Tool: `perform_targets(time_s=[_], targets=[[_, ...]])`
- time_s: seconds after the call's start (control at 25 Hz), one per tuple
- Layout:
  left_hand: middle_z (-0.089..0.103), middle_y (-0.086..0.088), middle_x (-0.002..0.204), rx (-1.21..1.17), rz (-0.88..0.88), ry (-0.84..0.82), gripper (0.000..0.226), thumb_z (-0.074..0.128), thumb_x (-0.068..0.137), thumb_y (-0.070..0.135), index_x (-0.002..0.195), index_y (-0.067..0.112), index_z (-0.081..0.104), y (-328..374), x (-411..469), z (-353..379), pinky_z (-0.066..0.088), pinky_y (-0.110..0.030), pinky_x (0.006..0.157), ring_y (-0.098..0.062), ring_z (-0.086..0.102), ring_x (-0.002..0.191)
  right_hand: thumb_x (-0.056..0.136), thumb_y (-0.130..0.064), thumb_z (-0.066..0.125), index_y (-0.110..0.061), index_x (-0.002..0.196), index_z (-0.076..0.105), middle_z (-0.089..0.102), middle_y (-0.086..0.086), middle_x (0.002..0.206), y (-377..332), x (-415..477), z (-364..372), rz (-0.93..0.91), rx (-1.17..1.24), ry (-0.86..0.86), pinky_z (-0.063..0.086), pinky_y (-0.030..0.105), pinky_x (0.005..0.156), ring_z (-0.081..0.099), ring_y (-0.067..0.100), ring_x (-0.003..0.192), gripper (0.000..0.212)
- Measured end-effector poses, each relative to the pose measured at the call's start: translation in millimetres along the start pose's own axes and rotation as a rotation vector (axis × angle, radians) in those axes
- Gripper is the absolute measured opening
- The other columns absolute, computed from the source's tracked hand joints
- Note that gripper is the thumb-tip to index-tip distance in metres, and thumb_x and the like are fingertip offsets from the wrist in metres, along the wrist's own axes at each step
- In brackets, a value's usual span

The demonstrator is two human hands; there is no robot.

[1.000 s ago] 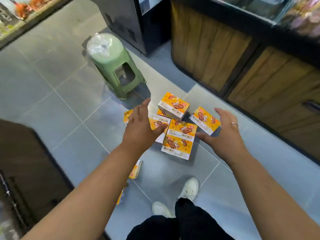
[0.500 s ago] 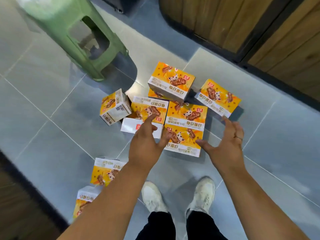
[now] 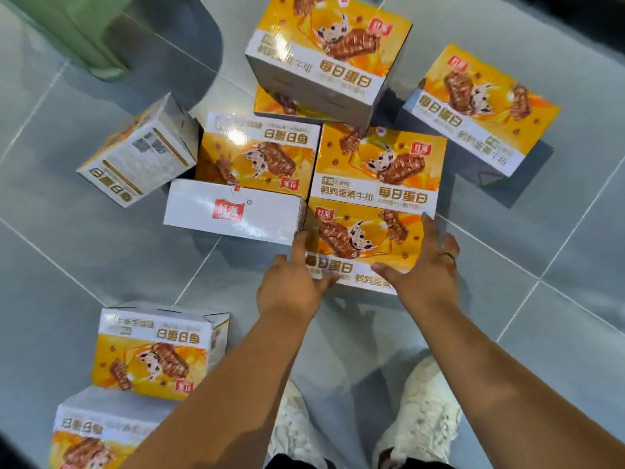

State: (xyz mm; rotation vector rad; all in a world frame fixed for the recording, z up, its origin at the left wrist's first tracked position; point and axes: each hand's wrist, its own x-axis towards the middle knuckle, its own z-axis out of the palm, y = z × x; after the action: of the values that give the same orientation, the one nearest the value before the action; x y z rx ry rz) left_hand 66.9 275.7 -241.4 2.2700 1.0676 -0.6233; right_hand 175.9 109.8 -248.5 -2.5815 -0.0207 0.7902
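Note:
Several orange and white snack boxes lie scattered on the grey tiled floor. The nearest box (image 3: pixel 358 231) lies flat in front of me. My left hand (image 3: pixel 291 286) touches its left near corner, index finger straight along the edge. My right hand (image 3: pixel 426 265) lies against its right side with fingers straight and thumb on the top face. Just beyond it lies another flat box (image 3: pixel 378 164). A box showing its white side (image 3: pixel 233 211) sits directly left of the nearest one.
One box (image 3: pixel 324 52) is stacked on another at the top. A single box (image 3: pixel 480 106) lies at the right and a tilted one (image 3: pixel 138 154) at the left. Two more boxes (image 3: pixel 152 350) lie at the lower left. A green stool (image 3: pixel 84 32) stands at the top left. My white shoes (image 3: pixel 422 411) are below.
I have bent closer to the floor, so the boxes look larger. Both hands have come down from above the pile onto the two sides of the nearest box.

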Motion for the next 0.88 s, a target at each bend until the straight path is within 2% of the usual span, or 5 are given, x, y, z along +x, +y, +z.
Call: perform_targets(time_s=[0.16,0.24,0.44,0.64,0.88], targets=[[0.043,-0.011,0.140,-0.245,0.059,-0.132,0.108,0.074,0.067,0.058,0.145,0.057,-0.001,-4.5,32.9,31.4,0.048,-0.051,0.098,-0.033,0.051,0.122,0.063,-0.046,0.087,-0.044,0.149,-0.003,0.020,0.018,0.150,19.7,24.0,36.8,0.027,-0.028,-0.101,0.038,0.049,0.104,0.032,0.038,0.137,0.124],[0.036,-0.010,0.146,-0.261,0.054,-0.130,0.108,0.078,0.071,0.048,0.145,0.055,-0.001,-2.8,46.1,37.5,0.044,-0.048,0.104,-0.034,0.047,0.127,0.061,-0.040,0.089,-0.044,0.150,-0.002,0.026,0.017,0.144,23.1,30.4,43.7,0.028,0.001,-0.111,0.041,0.048,0.101,0.039,0.037,0.131,0.127],[0.044,-0.019,0.131,-0.136,0.052,-0.050,0.106,0.074,0.081,0.041,0.148,0.048,-0.007,-3.8,37.6,33.3,0.048,-0.044,0.091,-0.038,0.054,0.112,0.059,-0.037,0.091,-0.045,0.149,-0.001,0.028,0.014,0.142,17.3,18.7,30.3,0.040,0.005,-0.074,0.045,0.046,0.095,0.045,0.035,0.126,0.128],[0.047,-0.018,0.129,-0.154,0.051,-0.017,0.110,0.077,0.077,0.041,0.151,0.040,-0.005,9.0,1.8,-9.8,0.046,-0.046,0.093,-0.037,0.053,0.115,0.060,-0.040,0.090,-0.045,0.149,-0.002,0.026,0.013,0.145,-3.7,-15.0,-12.2,0.022,0.010,-0.052,0.044,0.049,0.096,0.040,0.034,0.130,0.128],[0.043,-0.017,0.129,-0.170,0.095,0.047,0.106,0.077,0.079,0.039,0.149,0.046,-0.001,50.9,-71.2,-110.9,0.049,-0.046,0.092,-0.036,0.053,0.115,0.059,-0.045,0.089,-0.048,0.147,0.004,0.023,0.010,0.146,-59.9,-74.0,-110.4,-0.053,0.011,0.001,0.045,0.051,0.101,0.040,0.034,0.131,0.122]])
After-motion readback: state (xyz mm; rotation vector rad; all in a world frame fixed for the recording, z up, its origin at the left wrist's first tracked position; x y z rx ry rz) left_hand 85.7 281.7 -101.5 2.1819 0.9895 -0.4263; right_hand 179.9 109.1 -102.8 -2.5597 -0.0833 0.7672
